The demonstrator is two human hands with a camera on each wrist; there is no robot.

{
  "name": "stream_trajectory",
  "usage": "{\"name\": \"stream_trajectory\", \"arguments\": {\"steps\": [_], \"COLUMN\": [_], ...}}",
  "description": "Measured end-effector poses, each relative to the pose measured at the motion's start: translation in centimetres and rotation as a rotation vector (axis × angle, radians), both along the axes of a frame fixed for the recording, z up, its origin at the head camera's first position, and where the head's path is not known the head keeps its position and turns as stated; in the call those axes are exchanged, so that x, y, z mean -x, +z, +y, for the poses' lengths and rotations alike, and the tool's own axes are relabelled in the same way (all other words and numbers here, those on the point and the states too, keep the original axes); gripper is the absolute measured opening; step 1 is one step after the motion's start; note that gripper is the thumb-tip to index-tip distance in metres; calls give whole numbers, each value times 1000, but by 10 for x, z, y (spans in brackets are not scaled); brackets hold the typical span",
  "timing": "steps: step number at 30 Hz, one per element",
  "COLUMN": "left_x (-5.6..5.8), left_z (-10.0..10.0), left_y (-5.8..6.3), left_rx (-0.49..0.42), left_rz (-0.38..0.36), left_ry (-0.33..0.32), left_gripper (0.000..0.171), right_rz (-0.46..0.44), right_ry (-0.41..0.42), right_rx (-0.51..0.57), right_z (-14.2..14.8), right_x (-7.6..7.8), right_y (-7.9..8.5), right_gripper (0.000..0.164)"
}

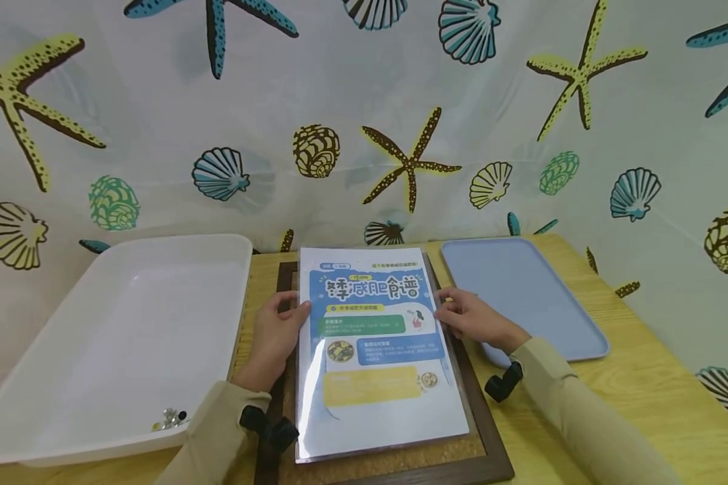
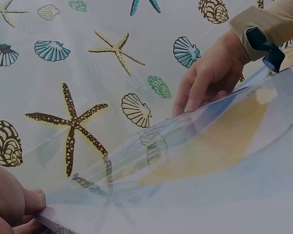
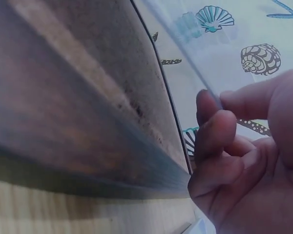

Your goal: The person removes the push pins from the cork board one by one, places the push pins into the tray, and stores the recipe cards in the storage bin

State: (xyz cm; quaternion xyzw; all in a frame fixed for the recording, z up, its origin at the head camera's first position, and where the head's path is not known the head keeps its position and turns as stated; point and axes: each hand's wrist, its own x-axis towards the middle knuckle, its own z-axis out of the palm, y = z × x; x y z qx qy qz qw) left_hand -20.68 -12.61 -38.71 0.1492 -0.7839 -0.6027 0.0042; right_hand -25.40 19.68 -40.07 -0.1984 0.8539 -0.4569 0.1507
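A printed poster sheet in a clear, glossy cover is held above a corkboard with a dark wooden frame. On its left edge, my left hand pinches the cover between thumb and fingers. My right hand grips the opposite edge; the right wrist view shows the thumb and curled fingers meeting at the sheet's rim. In the left wrist view the glossy sheet bows between both hands. Most of the cork is hidden under the poster.
To the left stands a large white tray with a small cluster of pins at its near corner. A shallow blue tray lies on the right of the wooden table. A cloth with shells and starfish hangs behind.
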Motion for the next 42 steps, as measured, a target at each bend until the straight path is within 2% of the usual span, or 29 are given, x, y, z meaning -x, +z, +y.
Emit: {"name": "stream_trajectory", "arguments": {"steps": [6, 11, 15, 18, 24, 28, 33, 37, 42], "left_x": [1, -1, -4, -3, 7, 9, 12, 14, 19], "left_z": [-1, -6, -10, -14, -26, -34, -49, -60, -72], "left_y": [9, 17, 25, 30, 43, 48, 48, 51, 53], "left_rx": [40, 82, 123, 147, 190, 236, 277, 310, 431], "left_rz": [11, 25, 25, 21, 7, 0, -15, -19, -20], "left_ry": [-25, -49, -93, -149, -279, -324, -346, -333, -302], "left_gripper": [43, 44, 45, 46, 49, 50, 50, 50, 50], "right_rz": [15, 18, 6, -15, -42, -29, -15, -26, -32], "right_ry": [-20, -27, -52, -64, -97, -80, -31, -32, -29], "right_rx": [49, 99, 114, 127, 146, 172, 184, 182, 165], "right_z": [-4, -10, -13, -15, -20, -24, -39, -55, -74], "right_x": [2, 3, 4, 4, 2, 0, 2, 6, 10], "right_y": [7, 12, 14, 15, 17, 16, 14, 16, 20], "right_gripper": [35, 36, 36, 36, 41, 41, 38, 37, 37]}}
